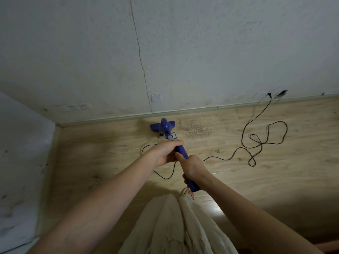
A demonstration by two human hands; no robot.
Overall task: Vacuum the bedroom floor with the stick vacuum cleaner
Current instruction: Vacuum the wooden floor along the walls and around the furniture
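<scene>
A blue stick vacuum cleaner (166, 127) stands on the light wooden floor (229, 173), its floor head close to the skirting board. My left hand (166, 152) grips the blue handle higher up, towards the body. My right hand (192, 166) holds the lower end of the same handle, nearer to me. A patch of dark dirt specks (196, 126) lies on the boards just right of the floor head.
The black power cord (264, 138) snakes in loops across the floor to a wall socket (269, 94) at the right. The wall (165, 52) is directly ahead, a corner at the left. My foot (188, 192) and pale trousers are below the handle.
</scene>
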